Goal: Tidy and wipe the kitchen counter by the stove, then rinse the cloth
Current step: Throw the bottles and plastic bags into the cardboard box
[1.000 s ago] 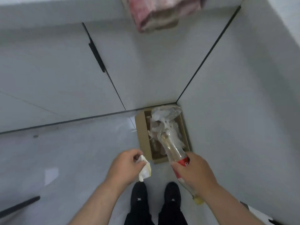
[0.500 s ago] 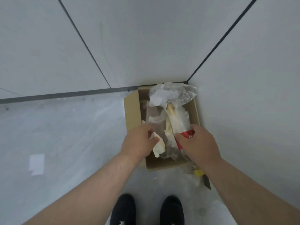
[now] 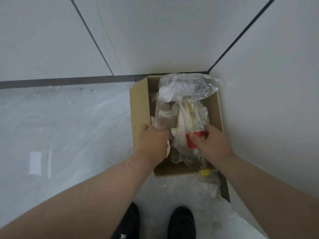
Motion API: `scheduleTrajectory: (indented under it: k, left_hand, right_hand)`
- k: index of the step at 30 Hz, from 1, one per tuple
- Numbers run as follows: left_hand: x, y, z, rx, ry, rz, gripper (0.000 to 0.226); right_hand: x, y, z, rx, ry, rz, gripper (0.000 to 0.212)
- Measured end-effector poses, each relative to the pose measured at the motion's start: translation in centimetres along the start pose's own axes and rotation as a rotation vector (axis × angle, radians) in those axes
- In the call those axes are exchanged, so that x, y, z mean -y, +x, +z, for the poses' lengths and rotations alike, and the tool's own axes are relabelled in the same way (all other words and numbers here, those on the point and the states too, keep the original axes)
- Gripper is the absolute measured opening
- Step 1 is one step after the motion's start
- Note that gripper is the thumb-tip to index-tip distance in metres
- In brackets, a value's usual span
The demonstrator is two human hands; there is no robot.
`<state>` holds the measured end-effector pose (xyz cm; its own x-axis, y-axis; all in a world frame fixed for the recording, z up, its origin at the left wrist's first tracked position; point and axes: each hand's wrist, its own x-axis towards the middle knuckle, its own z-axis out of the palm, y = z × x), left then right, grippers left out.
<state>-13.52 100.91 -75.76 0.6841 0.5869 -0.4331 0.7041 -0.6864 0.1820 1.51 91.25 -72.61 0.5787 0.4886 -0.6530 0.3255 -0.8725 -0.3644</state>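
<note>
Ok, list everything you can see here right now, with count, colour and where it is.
cardboard box: one, brown, on the floor in the wall corner
plastic bag: one, clear, crumpled at the box's far end
plastic bottle: one, clear, red label, yellow cap, over the box
crumpled paper: one, whitish, in the left hand
shoes: two, black, on the floor
left hand: closed on the paper
right hand: gripping the bottle

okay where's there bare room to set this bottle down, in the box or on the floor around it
The brown cardboard box is crowded with crumpled clear plastic, and both hands fill its near end. The grey marble floor left of the box, up to the dark baseboard strip, is bare. The wall hems in the right side.
</note>
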Motion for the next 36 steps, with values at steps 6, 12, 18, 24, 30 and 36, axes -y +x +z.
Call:
scheduleTrajectory:
  k: [6,12,18,24,30,36]
  left_hand:
    - [0.0,-0.7,-1.4,0.027,-0.049,0.025,0.022]
    - [1.3,-3.3,-7.5,0.037,-0.247,-0.087,0.031]
    - [2.2,-8.4,-16.6,-0.009,-0.529,-0.22,0.039]
    - [1.5,-14.5,-27.5,-0.124,-0.816,-0.293,0.038]
    - [1.1,-19.8,-42.2,-0.222,-0.864,-0.207,0.028]
    - [1.6,-27.3,-55.4,-0.268,-0.753,-0.129,0.029]
  right_hand:
    - [0.9,-1.4,-1.0,-0.003,0.018,-0.118,0.035]
    - [3.7,-4.8,-3.7,-0.023,-0.015,-0.174,0.042]
    - [8.7,-10.9,-9.0,-0.1,0.1,-0.173,0.021]
    - [13.9,-20.2,-17.1,-0.109,0.257,-0.151,0.029]
    - [21.2,-28.9,-26.8,-0.203,0.287,-0.222,0.046]
    - [27.8,-39.1,-34.9,-0.268,0.139,-0.32,0.051]
